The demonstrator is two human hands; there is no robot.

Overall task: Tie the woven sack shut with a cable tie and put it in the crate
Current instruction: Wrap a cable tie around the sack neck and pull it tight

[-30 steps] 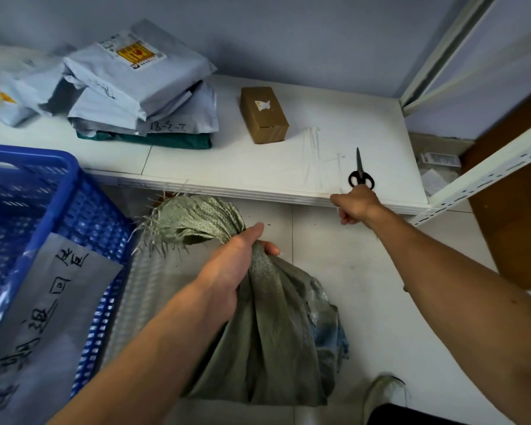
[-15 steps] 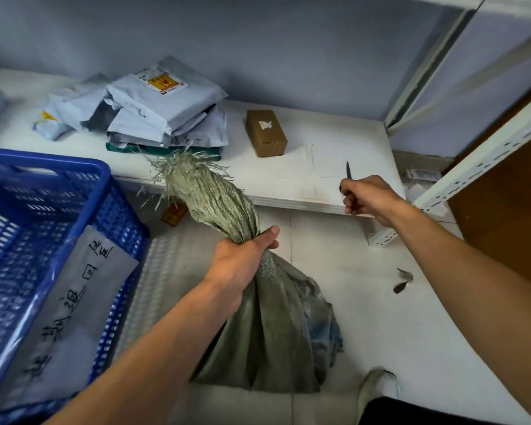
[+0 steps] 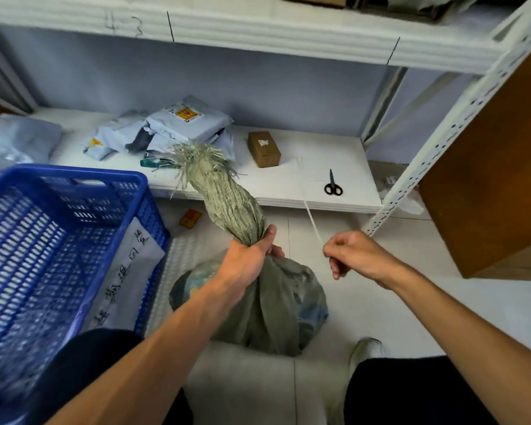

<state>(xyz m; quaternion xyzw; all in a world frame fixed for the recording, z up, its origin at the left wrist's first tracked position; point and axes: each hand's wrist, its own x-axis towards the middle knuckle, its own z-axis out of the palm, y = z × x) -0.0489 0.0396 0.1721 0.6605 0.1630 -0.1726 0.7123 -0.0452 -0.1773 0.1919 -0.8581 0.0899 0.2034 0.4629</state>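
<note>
The blue crate [image 3: 74, 185] stands just left of the sack [image 3: 276, 302], which slumps on the floor, soft and likely light. The left hand [image 3: 246, 259] clamps its twisted neck, the surest hold. The right hand [image 3: 356, 256] pinches a thin, springy cable tie [image 3: 311, 217].

Soft, even daylight fills the scene, with only faint shadows under the shelf [image 3: 288, 191]. Wide-angle distortion bends the upright post [image 3: 460, 118] and edges. The blue crate [image 3: 74, 185] blurs toward the lower left corner.
</note>
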